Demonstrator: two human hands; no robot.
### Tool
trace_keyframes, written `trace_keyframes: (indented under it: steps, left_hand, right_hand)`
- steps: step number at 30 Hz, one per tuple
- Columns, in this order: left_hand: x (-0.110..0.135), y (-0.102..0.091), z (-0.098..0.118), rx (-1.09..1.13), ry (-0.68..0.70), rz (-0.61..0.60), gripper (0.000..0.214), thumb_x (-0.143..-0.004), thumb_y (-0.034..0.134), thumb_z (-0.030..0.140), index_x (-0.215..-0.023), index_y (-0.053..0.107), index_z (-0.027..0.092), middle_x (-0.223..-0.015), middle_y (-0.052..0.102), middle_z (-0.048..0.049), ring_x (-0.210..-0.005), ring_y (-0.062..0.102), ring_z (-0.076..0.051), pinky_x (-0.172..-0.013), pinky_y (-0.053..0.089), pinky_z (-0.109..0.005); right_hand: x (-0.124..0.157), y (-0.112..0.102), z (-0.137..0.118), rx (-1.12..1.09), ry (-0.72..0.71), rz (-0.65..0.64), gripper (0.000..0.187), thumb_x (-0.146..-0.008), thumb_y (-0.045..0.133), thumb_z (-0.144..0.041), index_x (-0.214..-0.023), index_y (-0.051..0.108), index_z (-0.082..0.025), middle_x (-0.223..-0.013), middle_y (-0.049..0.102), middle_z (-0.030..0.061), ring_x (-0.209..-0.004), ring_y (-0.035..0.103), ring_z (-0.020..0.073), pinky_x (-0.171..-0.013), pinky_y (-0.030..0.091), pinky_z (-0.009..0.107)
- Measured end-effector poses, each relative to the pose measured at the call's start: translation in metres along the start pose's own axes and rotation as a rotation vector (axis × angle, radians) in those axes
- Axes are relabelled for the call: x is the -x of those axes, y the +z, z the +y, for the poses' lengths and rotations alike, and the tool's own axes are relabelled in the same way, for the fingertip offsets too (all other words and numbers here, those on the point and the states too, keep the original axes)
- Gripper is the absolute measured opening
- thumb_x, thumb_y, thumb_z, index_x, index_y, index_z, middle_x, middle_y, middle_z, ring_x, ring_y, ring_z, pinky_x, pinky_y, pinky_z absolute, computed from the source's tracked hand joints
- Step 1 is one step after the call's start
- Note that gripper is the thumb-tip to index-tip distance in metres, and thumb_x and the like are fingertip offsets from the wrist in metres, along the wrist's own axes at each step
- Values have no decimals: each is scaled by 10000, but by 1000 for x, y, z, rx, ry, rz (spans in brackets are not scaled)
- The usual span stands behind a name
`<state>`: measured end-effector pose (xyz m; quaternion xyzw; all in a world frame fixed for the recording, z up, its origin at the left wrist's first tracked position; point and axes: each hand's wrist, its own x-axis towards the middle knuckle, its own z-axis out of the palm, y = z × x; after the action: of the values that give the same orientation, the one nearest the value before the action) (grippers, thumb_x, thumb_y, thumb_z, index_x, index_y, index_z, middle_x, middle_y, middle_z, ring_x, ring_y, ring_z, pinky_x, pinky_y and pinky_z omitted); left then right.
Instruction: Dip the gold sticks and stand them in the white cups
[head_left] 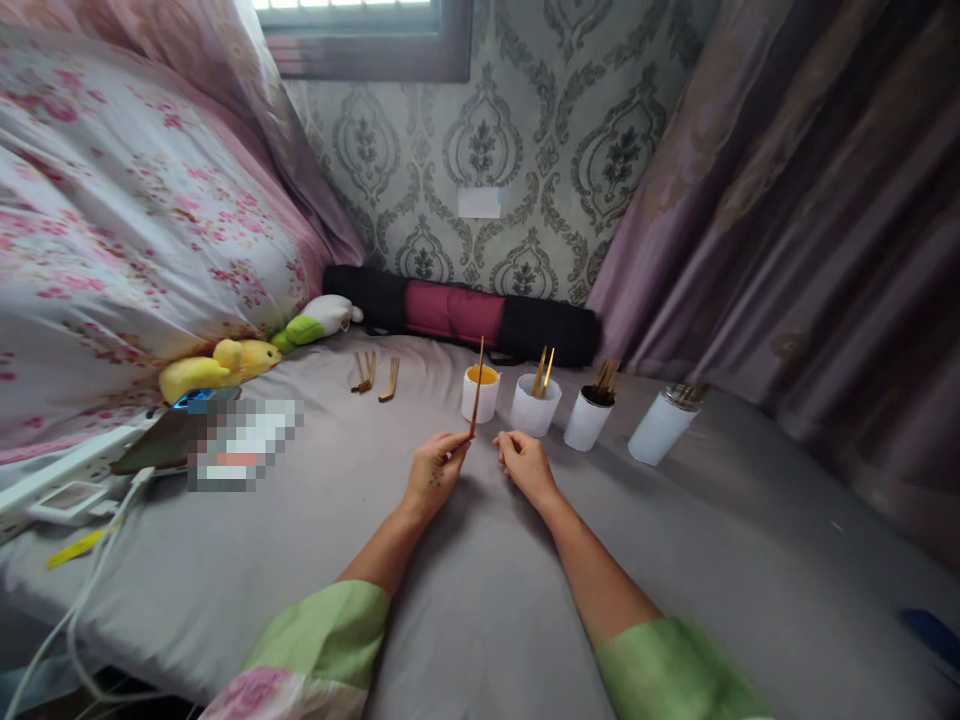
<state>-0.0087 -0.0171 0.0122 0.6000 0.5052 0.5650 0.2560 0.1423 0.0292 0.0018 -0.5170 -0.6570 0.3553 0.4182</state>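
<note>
My left hand [436,470] rests on the grey sheet and pinches a thin golden stick [477,388] that stands upright in front of a white cup of yellow paint [480,392]. My right hand [525,464] lies beside it with fingers curled; whether it holds anything is hidden. Three more white cups stand in a row to the right: one with two golden sticks [535,404], one with brown sticks [589,415], and one tilted with sticks [661,424]. Several golden sticks [375,377] lie loose on the sheet to the left of the cups.
A floral quilt [127,220] is piled at the left with a yellow and green plush toy [247,355] at its foot. A black and maroon rolled bag [465,312] lies along the wall. White cables and a charger [67,500] sit at the left edge. A curtain [810,230] hangs at the right.
</note>
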Motion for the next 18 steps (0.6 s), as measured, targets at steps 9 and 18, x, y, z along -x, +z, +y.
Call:
trace_keyframes:
  steps: [9,18]
  left_hand:
    - [2,0,5,32,-22,-57,156,-669,603,293,-790,698,271,-826,614,-55,-793,517,-180,-758,378,-243]
    - [3,-3,2,-134,130,-102,184,-709,568,230,-838,689,281,-820,612,-48,-775,529,-157,-751,377,-223]
  right_hand:
    - [-2,2,-23,-332,5,-27,448,-741,383,-560,-789,564,-152,-544,483,-23,-363,411,55,-293,284,154]
    - [-5,2,-25,-419,49,-11,500,-743,356,-593,-816,560,-143,-571,499,-8,-360,419,49,-278,284,150]
